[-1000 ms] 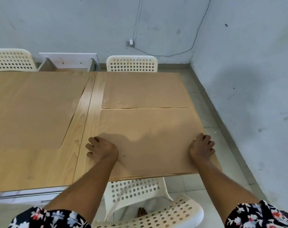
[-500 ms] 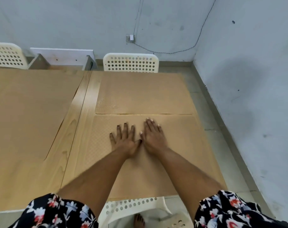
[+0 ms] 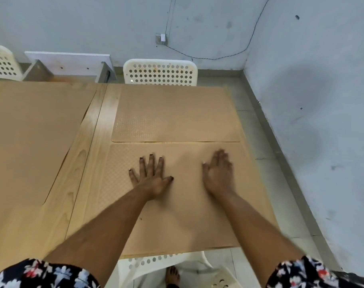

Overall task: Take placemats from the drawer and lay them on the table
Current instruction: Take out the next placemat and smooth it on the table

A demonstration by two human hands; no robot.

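Take the near placemat point(image 3: 177, 204) as your landmark, lying on the table point(image 3: 89, 163). To its left a large mat point(image 3: 31, 138) already lies flat; beyond its far edge sits another placemat point(image 3: 175, 115), almost touching it. Half a second ago your palms met at its centre; now your left hand point(image 3: 151, 177) and right hand point(image 3: 217, 173) have slid apart, fingers straight and pressed flat, grasping nothing. You're smoothing it outward, so this mat looks laid.
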